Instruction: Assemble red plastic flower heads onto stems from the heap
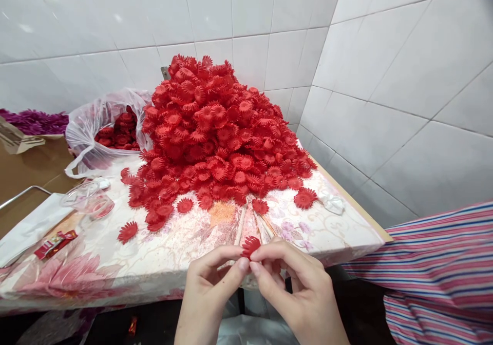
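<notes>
Between my two hands, at the front edge of the table, is a small red artificial flower (251,245) with narrow pointed petals. My left hand (215,283) pinches its left side between thumb and forefinger. From the other side my right hand (295,281) pinches it the same way, the two thumb tips nearly touching. Just beyond my fingers, thin pale sticks (241,224) lie on the tablecloth, their far ends reaching a large heap of similar red flowers (219,129). A few loose flowers (128,232) lie in front of the heap.
A floral cloth covers the table (185,252). At the back left stand a plastic bag (87,124) of dark red flowers and a cardboard box (34,165) with purple ones. A clear plastic cup (90,201) and red wrappers (56,245) lie left. Striped fabric (435,252) hangs right, by tiled walls.
</notes>
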A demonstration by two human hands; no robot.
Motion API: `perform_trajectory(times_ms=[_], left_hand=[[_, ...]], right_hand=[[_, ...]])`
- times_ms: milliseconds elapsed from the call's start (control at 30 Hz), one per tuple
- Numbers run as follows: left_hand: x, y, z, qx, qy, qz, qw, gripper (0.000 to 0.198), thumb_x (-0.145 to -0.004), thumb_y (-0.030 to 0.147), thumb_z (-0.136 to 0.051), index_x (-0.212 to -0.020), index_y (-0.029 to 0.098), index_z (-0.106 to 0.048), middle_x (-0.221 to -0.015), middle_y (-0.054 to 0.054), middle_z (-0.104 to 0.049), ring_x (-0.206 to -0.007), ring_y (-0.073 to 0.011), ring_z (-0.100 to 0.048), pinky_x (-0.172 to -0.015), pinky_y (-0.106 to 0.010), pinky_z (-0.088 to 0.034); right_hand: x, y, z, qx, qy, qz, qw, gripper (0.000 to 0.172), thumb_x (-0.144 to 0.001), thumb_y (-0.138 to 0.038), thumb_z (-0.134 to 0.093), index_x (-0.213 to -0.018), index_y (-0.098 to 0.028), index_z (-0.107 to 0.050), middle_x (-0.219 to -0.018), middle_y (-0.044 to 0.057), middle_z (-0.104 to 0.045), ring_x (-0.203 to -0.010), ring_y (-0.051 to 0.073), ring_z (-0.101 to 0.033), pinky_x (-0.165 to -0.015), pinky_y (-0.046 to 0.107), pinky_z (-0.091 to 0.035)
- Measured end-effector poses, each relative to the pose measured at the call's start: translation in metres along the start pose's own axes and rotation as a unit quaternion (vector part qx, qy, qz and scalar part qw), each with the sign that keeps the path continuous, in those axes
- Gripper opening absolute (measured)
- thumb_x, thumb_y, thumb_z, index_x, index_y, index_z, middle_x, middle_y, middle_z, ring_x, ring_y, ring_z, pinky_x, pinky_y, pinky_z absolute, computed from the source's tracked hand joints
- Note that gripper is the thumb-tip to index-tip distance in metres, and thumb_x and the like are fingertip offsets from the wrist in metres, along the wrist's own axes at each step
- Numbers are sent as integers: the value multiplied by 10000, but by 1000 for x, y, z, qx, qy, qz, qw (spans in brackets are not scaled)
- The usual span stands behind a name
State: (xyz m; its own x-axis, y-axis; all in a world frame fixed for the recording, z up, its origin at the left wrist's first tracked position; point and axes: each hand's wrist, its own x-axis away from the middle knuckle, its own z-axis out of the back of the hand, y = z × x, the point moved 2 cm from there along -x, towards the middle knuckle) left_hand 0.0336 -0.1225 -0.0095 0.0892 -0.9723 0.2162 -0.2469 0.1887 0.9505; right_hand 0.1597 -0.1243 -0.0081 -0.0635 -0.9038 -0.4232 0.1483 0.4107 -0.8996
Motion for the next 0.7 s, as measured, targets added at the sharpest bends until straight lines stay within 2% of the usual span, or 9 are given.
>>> perform_trajectory(times_ms=[200, 367, 533, 700], left_hand=[[-2, -2, -2, 43, -8, 23, 999, 135, -598, 277, -816, -579, 176, -727, -599, 3, -701, -606, -129, -626, -620, -193, -491], [-6, -7, 0, 88, -46, 54, 994, 181, -572, 279, -843, -567, 150, -716, -586, 10, -681, -569, -83, -577, -593, -156, -456], [-5, -7, -2, 114, -85, 94, 985, 198, -556, 296, -862, -591, 149, -734, -552, 5, -658, -533, -85, -566, -576, -177, -455], [-4, -3, -4, 110, -83, 97, 986, 187, -570, 302, -856, -608, 151, -751, -582, 7, -659, -531, -78, -572, -562, -168, -466]], right_hand=[[1, 1, 2, 2, 19, -10, 1000, 60, -768, -165, -638, -740, -216, -651, -593, -21, -606, -479, 118, -494, -438, 232, -382], [1, 3, 3, -45, -9, -69, 997, 55, -745, -163, -653, -722, -213, -658, -588, -26, -605, -503, 116, -503, -462, 222, -392], [1, 4, 4, -96, -28, -123, 987, 41, -751, -191, -656, -714, -201, -670, -601, -4, -620, -538, 130, -529, -471, 226, -403], [0, 6, 5, -185, -27, -192, 963, 70, -776, -256, -667, -731, -203, -668, -587, -14, -610, -541, 133, -575, -521, 227, -461]])
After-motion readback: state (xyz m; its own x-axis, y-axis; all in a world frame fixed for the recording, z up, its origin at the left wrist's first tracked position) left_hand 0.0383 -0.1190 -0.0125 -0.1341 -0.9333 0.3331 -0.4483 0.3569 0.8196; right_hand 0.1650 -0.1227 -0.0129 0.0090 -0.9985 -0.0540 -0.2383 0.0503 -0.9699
